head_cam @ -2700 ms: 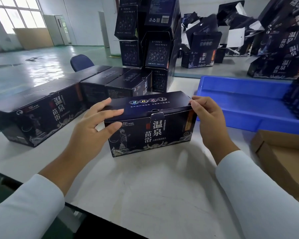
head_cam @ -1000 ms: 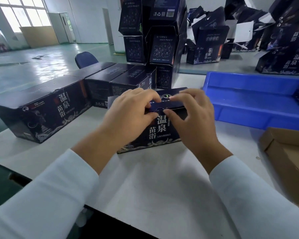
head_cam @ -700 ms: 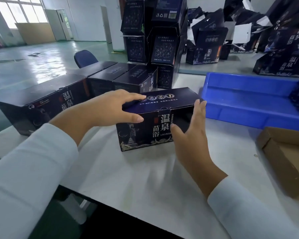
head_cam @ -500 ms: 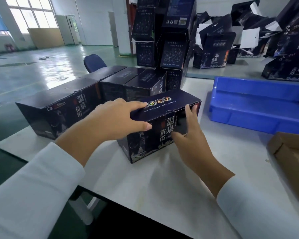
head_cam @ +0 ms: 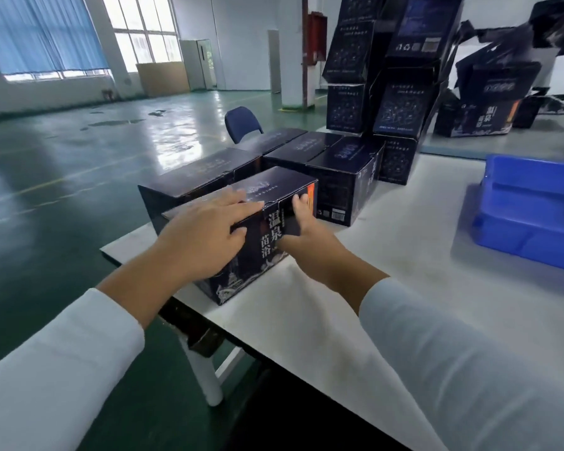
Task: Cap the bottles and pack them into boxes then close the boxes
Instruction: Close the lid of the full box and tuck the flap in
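**Closed box held near the table's left edge**

The dark printed cardboard box (head_cam: pixel 261 222), lid shut, stands on the white rectangular table (head_cam: pixel 404 262) close to its left edge and near corner. The left hand (head_cam: pixel 205 236) lies across the lid's near end, fingers stretched along the top and thumb pressed to the front face. The right hand (head_cam: pixel 303 236) grips the front face farther along, fingertips hooked at the lid's front seam; motion blur leaves it unclear whether they hold a flap or only the edge.

Just behind the held box lies a long dark closed carton (head_cam: pixel 199 180), apparently touching it. Beyond the right hand a row of dark closed cartons (head_cam: pixel 336 164) sits near, with a stack of upright dark boxes (head_cam: pixel 394 102) behind. Bare tabletop opens to the right of the grip, up to a blue plastic tray (head_cam: pixel 534 209) well apart.

Left of the grip the table ends over a glossy green floor (head_cam: pixel 79 151); a blue chair (head_cam: pixel 241 123) stands beyond the cartons, and large windows (head_cam: pixel 46 37) line the far wall.
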